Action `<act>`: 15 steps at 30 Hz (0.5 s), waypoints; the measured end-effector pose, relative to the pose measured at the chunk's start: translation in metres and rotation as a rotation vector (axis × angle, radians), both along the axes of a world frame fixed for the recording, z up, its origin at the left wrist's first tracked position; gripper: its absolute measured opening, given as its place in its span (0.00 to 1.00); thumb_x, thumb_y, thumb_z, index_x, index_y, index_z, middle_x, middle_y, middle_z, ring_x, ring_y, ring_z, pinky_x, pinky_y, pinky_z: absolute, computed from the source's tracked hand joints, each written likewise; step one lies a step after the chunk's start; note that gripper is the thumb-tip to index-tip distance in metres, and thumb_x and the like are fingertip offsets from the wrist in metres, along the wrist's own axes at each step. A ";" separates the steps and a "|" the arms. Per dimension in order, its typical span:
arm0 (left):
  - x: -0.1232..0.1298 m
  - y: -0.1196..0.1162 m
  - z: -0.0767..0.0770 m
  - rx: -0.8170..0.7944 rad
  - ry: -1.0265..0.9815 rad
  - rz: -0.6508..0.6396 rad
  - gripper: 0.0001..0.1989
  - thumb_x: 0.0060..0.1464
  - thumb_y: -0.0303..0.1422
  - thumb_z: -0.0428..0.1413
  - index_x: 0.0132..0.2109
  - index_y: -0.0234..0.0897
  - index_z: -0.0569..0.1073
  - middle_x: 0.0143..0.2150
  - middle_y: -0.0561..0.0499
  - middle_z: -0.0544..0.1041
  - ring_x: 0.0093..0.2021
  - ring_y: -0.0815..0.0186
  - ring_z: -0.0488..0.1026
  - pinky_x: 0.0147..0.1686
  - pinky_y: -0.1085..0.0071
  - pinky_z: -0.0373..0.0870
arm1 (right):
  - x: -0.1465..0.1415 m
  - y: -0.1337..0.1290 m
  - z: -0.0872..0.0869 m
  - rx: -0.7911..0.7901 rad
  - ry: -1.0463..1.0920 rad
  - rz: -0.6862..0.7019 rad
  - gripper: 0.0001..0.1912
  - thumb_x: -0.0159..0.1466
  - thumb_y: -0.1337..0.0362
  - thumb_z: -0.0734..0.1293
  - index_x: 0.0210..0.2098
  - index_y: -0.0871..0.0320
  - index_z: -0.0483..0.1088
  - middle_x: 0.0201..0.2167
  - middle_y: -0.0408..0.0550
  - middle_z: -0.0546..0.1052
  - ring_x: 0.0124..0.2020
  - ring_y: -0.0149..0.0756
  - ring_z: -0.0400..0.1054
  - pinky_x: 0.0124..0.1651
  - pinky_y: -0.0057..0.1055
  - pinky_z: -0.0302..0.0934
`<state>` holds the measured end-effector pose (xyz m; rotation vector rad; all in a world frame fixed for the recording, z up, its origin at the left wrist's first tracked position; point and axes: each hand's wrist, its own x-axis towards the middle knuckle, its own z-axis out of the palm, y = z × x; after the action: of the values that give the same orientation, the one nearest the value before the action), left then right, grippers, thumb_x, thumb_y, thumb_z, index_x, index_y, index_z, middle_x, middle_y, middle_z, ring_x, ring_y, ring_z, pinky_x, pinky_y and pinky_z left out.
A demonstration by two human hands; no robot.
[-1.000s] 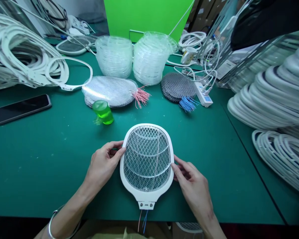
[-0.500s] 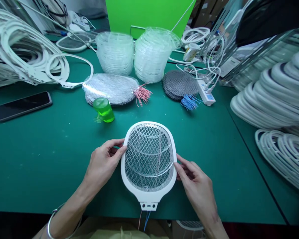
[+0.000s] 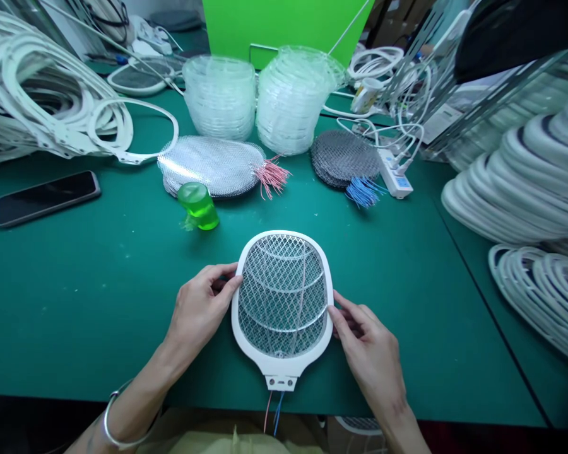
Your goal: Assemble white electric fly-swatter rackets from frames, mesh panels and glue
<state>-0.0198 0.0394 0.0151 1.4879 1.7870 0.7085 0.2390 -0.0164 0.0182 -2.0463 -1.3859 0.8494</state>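
Here, both hands' fingers (image 3: 230,288) are clamped on opposite rims of the white mesh-filled frame (image 3: 254,353).

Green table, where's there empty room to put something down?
Bare table: below the phone, left of the left hand; between the right hand and the dark seam. Crowded: the back, with clear stacks and mesh piles; the far right, with white frames.

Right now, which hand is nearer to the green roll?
Left. The left hand is in front of the green roll; the right hand is farther off, to the right.
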 end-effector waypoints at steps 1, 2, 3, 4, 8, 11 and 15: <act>0.000 0.000 0.000 -0.002 0.005 -0.002 0.18 0.59 0.45 0.55 0.50 0.43 0.78 0.45 0.50 0.80 0.39 0.62 0.77 0.36 0.69 0.71 | 0.000 0.000 0.000 0.000 -0.010 0.002 0.23 0.66 0.46 0.62 0.54 0.49 0.74 0.39 0.48 0.77 0.32 0.35 0.71 0.32 0.29 0.66; 0.001 0.000 0.001 -0.002 0.011 -0.004 0.18 0.59 0.45 0.54 0.50 0.43 0.78 0.45 0.50 0.80 0.39 0.62 0.76 0.35 0.69 0.70 | 0.000 0.000 0.000 0.001 -0.022 0.004 0.23 0.66 0.46 0.62 0.54 0.49 0.74 0.39 0.48 0.77 0.32 0.36 0.71 0.32 0.29 0.66; 0.001 0.000 0.002 -0.001 0.020 -0.007 0.18 0.59 0.45 0.54 0.50 0.43 0.78 0.45 0.50 0.80 0.38 0.62 0.76 0.35 0.69 0.70 | -0.001 0.000 0.000 0.003 -0.039 0.007 0.24 0.66 0.45 0.61 0.54 0.49 0.74 0.38 0.48 0.77 0.32 0.36 0.71 0.31 0.29 0.65; 0.001 0.000 0.002 0.004 0.032 -0.008 0.18 0.59 0.45 0.54 0.50 0.43 0.78 0.45 0.50 0.80 0.38 0.62 0.76 0.35 0.69 0.70 | -0.001 0.000 0.000 0.009 -0.059 0.013 0.24 0.66 0.45 0.61 0.53 0.50 0.74 0.37 0.48 0.77 0.31 0.36 0.71 0.30 0.29 0.65; 0.003 0.000 0.000 0.020 0.088 -0.011 0.17 0.59 0.45 0.54 0.50 0.44 0.78 0.45 0.51 0.80 0.37 0.63 0.76 0.34 0.69 0.69 | -0.002 0.000 0.001 0.033 -0.149 0.047 0.24 0.67 0.45 0.59 0.53 0.51 0.75 0.34 0.48 0.77 0.30 0.36 0.71 0.29 0.28 0.63; 0.003 0.000 -0.002 0.023 0.101 -0.014 0.17 0.59 0.45 0.54 0.50 0.45 0.78 0.45 0.52 0.79 0.36 0.64 0.75 0.34 0.69 0.69 | -0.002 -0.001 0.000 0.044 -0.205 0.068 0.25 0.67 0.45 0.58 0.53 0.51 0.74 0.33 0.48 0.77 0.30 0.35 0.71 0.28 0.28 0.62; 0.003 0.000 -0.002 0.034 0.127 -0.018 0.16 0.60 0.44 0.53 0.50 0.44 0.77 0.45 0.52 0.79 0.37 0.64 0.75 0.35 0.69 0.68 | -0.002 -0.003 -0.002 0.071 -0.265 0.094 0.25 0.68 0.45 0.57 0.53 0.51 0.75 0.33 0.47 0.77 0.29 0.34 0.71 0.27 0.28 0.61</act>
<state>-0.0165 0.0395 0.0132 1.6012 1.8609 0.6509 0.2366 -0.0194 0.0158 -2.1101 -1.6397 0.5716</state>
